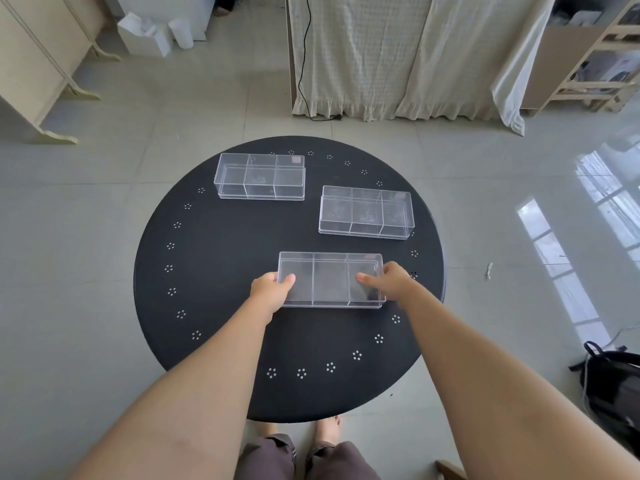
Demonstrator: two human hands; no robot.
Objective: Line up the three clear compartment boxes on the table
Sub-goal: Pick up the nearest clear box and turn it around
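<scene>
Three clear compartment boxes sit on a round black table point(214, 341). The near box point(330, 279) lies at the table's middle. My left hand point(272, 292) grips its left end, thumb over the rim. My right hand point(389, 280) grips its right end the same way. A second box point(366, 212) stands at the right, farther back. The third box point(260, 176) stands at the far left. Each has three compartments and the three are staggered, not in a row.
The table's rim carries small white dot flowers. A black bag point(613, 382) lies on the tiled floor at the right. Curtains with a black cable point(301, 64) hang behind the table, a cream cabinet point(38, 64) stands far left, and wooden shelving point(588, 64) far right.
</scene>
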